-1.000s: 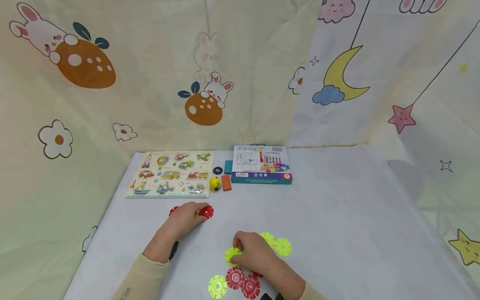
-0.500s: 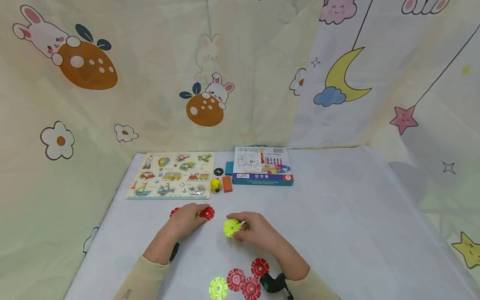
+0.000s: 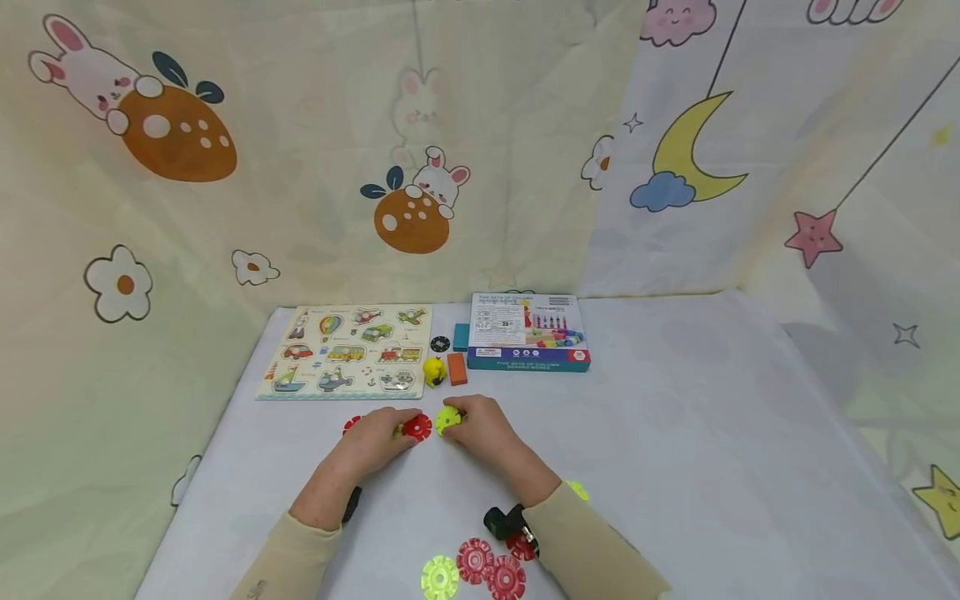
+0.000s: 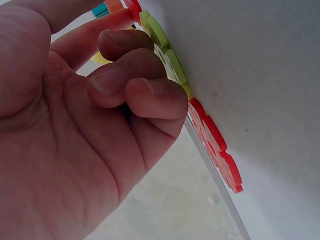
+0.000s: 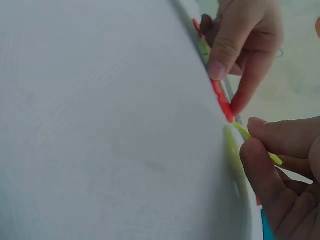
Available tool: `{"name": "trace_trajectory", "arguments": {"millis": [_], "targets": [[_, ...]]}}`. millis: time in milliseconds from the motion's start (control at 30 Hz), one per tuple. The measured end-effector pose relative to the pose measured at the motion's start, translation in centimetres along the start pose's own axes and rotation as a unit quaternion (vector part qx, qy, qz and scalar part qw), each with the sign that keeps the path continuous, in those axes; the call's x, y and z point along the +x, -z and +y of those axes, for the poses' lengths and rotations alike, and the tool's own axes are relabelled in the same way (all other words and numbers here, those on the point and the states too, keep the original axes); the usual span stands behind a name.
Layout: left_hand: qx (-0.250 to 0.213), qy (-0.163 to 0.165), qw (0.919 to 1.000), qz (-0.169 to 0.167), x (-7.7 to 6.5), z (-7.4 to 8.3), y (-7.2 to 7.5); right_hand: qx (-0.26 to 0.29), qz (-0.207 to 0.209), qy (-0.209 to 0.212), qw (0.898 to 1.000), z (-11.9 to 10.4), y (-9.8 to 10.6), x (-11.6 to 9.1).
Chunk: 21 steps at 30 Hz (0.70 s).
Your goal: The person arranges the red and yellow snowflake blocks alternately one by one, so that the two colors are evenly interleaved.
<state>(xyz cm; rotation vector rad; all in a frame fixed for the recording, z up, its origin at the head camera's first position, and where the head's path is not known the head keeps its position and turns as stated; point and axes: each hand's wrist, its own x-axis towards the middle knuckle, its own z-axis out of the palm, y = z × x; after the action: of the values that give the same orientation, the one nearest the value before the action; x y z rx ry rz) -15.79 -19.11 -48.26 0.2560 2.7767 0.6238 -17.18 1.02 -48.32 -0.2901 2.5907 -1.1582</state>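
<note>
My left hand pinches a red notched disc between thumb and index finger, its other fingers curled. That disc ends a flat row on the cloth, with a yellow-green disc in the middle, partly hidden under the hand, and another red disc at the far left. My right hand pinches a loose yellow-green notched disc by its edge. In the right wrist view this disc is tilted above the cloth, its edge close to the red disc's right end.
Several red discs and a yellow-green disc lie near the front. Another yellow-green disc shows past my right sleeve. Behind are a vehicle puzzle board, a yellow toy, an orange block and a bead box.
My right hand has lifted the yellow-green disc from near the front discs and carried it away from me and slightly left, beside the row. My left hand has kept its place and grip.
</note>
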Motion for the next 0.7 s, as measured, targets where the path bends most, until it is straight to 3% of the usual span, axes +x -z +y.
{"name": "trace_trajectory", "arguments": {"millis": [367, 700], "targets": [[0.0, 0.008, 0.9999, -0.009, -0.22, 0.47, 0.4, -0.107, 0.029, 0.003, 0.994, 0.33, -0.13, -0.08], [0.013, -0.012, 0.9998, 0.004, 0.13, 0.81, -0.14, -0.088, 0.039, -0.002, 0.995, 0.61, -0.4, -0.27]]}}
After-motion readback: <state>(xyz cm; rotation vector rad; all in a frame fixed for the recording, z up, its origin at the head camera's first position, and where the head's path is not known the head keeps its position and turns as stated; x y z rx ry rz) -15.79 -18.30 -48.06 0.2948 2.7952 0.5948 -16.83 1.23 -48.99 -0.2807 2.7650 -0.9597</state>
